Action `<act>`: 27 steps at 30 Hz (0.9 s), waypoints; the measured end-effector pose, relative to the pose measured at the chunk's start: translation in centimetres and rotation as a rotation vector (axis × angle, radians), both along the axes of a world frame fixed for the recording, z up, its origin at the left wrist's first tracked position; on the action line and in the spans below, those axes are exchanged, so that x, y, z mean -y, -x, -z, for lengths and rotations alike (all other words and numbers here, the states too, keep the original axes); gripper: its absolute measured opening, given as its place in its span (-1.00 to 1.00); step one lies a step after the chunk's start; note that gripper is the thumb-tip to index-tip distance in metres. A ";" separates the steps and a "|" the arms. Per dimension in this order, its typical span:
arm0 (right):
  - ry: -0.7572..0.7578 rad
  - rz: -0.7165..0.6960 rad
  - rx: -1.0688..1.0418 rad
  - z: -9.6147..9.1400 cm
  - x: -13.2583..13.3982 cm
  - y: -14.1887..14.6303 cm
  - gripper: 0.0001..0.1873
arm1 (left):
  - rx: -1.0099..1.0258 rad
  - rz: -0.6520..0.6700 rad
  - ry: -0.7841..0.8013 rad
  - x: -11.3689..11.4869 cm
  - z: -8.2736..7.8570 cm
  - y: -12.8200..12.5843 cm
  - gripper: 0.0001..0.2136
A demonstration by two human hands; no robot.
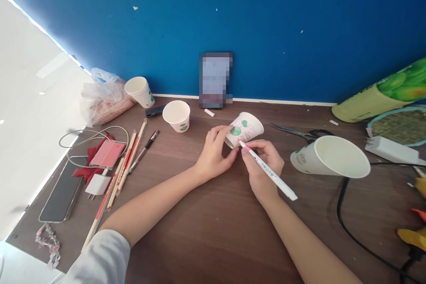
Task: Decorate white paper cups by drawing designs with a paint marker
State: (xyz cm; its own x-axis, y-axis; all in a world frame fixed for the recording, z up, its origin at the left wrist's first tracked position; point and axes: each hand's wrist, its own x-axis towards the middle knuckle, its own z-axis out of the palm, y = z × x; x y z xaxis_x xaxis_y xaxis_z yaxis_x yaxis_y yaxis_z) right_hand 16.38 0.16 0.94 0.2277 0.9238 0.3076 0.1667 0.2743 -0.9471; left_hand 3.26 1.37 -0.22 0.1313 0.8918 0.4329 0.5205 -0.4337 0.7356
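A white paper cup with green leaf prints and pink colouring lies tilted on its side on the dark table, its mouth toward the upper right. My left hand grips it near its base, fingers behind and thumb in front. In my right hand is a white marker with a pink tip, which meets the cup's printed side. A small white cap lies beyond the cup, below the propped phone.
A paper cup and stacked cups stand left. Rightward are scissors, a large cup and a black cable. A phone leans against the blue wall. Chopsticks, a pen and another phone lie left.
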 end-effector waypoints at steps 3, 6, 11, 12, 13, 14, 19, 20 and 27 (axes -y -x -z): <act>-0.007 0.017 0.002 -0.1 0.0 0.0 -0.95 | -0.002 -0.002 0.006 0.0 0.0 0.0 -0.54; -0.012 0.037 -0.004 -0.1 0.0 0.0 -0.94 | -0.006 0.000 0.013 0.0 0.0 0.0 -0.54; 0.006 0.038 0.005 -0.1 -0.1 0.0 -0.95 | -0.009 -0.010 0.005 0.0 -0.1 0.0 -0.55; 0.000 0.040 0.001 -0.1 -0.1 0.0 -0.95 | -0.008 -0.013 0.001 0.0 -0.1 0.0 -0.55; -0.007 0.043 -0.003 -0.1 0.0 0.0 -0.95 | -0.008 -0.014 -0.003 0.0 -0.1 0.0 -0.55; -0.013 0.044 -0.007 -0.1 0.0 0.0 -0.95 | -0.008 -0.014 -0.006 0.0 -0.1 -0.1 -0.55; 0.023 0.043 -0.012 0.1 0.0 0.0 -0.95 | -0.006 -0.012 -0.010 0.0 -0.1 0.0 -0.55; 0.025 0.041 -0.015 0.2 0.0 0.0 -0.95 | -0.007 -0.011 -0.009 -0.1 -0.1 0.0 -0.55; 0.018 0.045 -0.024 0.4 -0.1 -0.2 -0.94 | 0.001 -0.018 -0.014 -0.1 0.0 0.0 -0.55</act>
